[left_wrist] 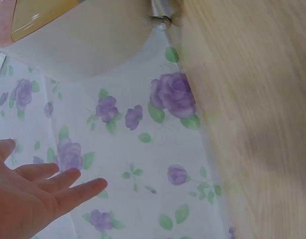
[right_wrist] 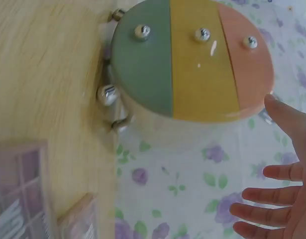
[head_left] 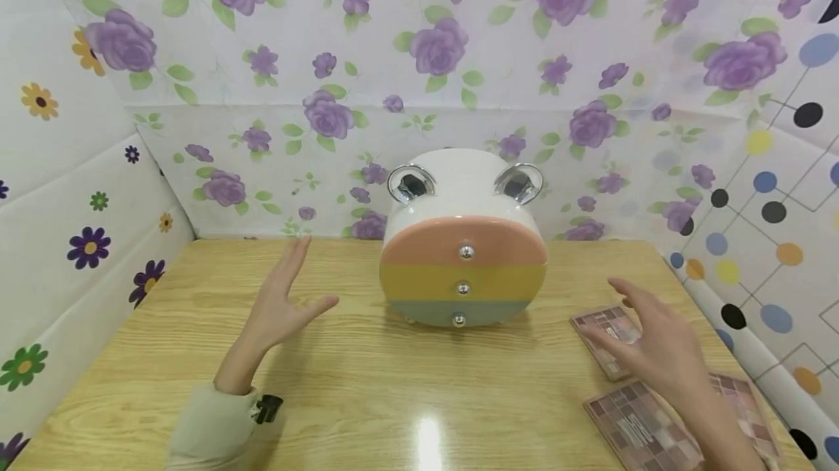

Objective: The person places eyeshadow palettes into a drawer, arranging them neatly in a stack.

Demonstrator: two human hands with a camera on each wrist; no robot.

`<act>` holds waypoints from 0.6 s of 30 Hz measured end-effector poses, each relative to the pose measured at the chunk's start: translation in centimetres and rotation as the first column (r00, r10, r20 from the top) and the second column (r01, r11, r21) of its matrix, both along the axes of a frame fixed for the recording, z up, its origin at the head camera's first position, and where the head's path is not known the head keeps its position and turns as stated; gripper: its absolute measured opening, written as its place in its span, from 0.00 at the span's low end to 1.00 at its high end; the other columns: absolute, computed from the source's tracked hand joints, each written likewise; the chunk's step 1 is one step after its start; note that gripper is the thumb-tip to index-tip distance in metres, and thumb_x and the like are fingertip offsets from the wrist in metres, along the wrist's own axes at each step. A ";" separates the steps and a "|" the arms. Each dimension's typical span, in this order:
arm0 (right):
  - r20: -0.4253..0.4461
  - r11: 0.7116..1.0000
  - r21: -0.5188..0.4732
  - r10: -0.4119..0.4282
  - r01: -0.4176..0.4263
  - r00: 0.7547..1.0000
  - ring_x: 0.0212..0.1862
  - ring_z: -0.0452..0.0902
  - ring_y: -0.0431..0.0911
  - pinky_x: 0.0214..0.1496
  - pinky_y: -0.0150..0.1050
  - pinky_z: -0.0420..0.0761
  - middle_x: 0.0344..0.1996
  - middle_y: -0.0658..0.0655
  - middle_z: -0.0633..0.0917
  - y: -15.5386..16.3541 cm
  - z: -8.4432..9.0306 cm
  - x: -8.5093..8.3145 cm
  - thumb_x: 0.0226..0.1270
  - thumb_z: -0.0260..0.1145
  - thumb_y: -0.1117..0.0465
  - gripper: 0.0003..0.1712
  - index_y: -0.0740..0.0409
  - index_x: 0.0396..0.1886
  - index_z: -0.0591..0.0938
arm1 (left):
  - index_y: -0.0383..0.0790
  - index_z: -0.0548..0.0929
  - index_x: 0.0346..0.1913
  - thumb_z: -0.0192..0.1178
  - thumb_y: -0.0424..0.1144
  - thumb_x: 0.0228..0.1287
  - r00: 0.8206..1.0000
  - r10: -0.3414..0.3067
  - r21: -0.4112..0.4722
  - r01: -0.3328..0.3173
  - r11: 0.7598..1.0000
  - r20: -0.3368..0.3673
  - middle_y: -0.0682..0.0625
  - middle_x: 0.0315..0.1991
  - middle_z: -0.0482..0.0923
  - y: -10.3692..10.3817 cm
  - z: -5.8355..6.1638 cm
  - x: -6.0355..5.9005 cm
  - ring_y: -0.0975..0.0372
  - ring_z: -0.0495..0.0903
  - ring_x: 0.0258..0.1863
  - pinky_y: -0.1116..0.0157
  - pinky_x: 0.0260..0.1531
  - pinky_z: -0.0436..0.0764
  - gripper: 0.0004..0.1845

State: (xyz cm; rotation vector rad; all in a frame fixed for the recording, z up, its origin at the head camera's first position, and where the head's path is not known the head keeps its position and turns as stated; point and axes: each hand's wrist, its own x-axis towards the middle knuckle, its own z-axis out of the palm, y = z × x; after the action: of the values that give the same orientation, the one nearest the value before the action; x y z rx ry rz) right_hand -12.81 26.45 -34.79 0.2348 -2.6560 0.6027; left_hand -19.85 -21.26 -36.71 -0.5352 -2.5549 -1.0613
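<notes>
Both hands, left (head_left: 278, 311) and right (head_left: 655, 343), hovering fingers spread, gripping nothing, flanking round glossy three-drawer box (head_left: 462, 242) mid-table; checkered palettes (head_left: 645, 424) lying at right edge.

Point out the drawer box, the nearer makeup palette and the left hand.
drawer box (head_left: 463, 278), head view, on the yellow middle drawer front.
nearer makeup palette (head_left: 645, 424), head view, on its checkered top.
left hand (head_left: 278, 311), head view, on the open palm.

Wooden table (head_left: 367, 398), purple rose wallpaper (head_left: 459, 34), dotted panel (head_left: 773, 238), daisy-patterned panel (head_left: 65, 223)
</notes>
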 end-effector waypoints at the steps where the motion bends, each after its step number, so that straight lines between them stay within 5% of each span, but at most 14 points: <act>1: -0.026 1.000 -0.019 0.014 -0.014 1.000 0.45 0.75 0.61 0.34 0.58 0.75 0.50 0.66 0.78 -0.3 0.1 0.0 0.46 0.72 0.43 0.44 0.59 0.60 0.69 | 0.52 0.45 0.72 0.67 0.45 0.51 1.000 -0.012 0.018 0.012 1.000 -0.005 0.44 0.71 0.42 0.1 0.1 -0.2 0.44 0.45 0.68 0.35 0.55 0.54 0.50; 11: -0.235 0.974 -0.161 0.116 -0.157 0.965 0.32 0.81 0.50 0.31 0.26 0.78 0.34 0.57 0.85 -3.4 0.2 -1.4 0.45 0.75 0.60 0.29 0.60 0.50 0.77 | 0.45 0.55 0.70 0.59 0.34 0.60 0.988 -0.152 0.276 0.136 0.951 0.039 0.44 0.68 0.56 1.7 1.5 -2.0 0.47 0.59 0.64 0.45 0.52 0.69 0.36; 18: -0.340 0.933 -0.245 0.173 -0.265 0.924 0.29 0.81 0.48 0.30 0.24 0.77 0.30 0.58 0.85 -5.9 0.2 -2.3 0.43 0.74 0.70 0.26 0.63 0.46 0.78 | 0.42 0.62 0.67 0.55 0.37 0.65 0.978 -0.199 0.351 0.163 0.922 0.069 0.43 0.65 0.62 3.4 2.8 -3.4 0.51 0.65 0.61 0.49 0.52 0.71 0.28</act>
State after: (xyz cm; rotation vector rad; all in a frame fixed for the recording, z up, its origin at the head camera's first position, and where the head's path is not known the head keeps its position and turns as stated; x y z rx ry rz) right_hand -15.11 20.58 -34.59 0.5053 -2.2185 0.9310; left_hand -23.30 -17.86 -33.96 -0.6438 -2.3582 -1.6001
